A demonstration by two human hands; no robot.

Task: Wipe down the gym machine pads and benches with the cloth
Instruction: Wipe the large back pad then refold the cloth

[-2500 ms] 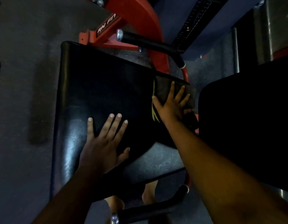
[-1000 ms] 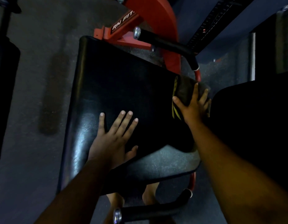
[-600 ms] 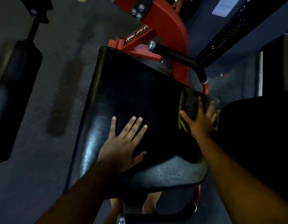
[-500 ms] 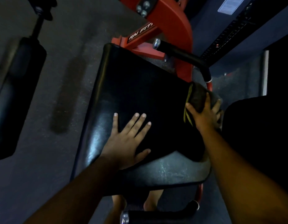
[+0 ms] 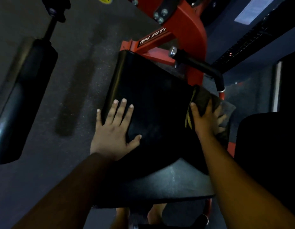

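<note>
Two hands on one glossy black vinyl pad (image 5: 151, 100): left hand (image 5: 114, 129) flat, fingers spread, now nearer pad's left edge w/ pinky off it, right hand (image 5: 205, 119) pressing the dark yellow-trimmed cloth (image 5: 203, 100) flat at pad's right edge, red steel frame (image 5: 184, 28) behind.

a gym — red machine frame (image 5: 184, 30), black pad (image 5: 151, 100), rubber floor (image 5: 77, 80).

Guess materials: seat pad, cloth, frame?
Seat pad: probably vinyl or leatherette over foam; black, faintly glossy edge. Cloth: soft dark fabric with a yellow edge, draping limply over the pad's side under the right hand. Frame: red painted metal, bolted.
</note>
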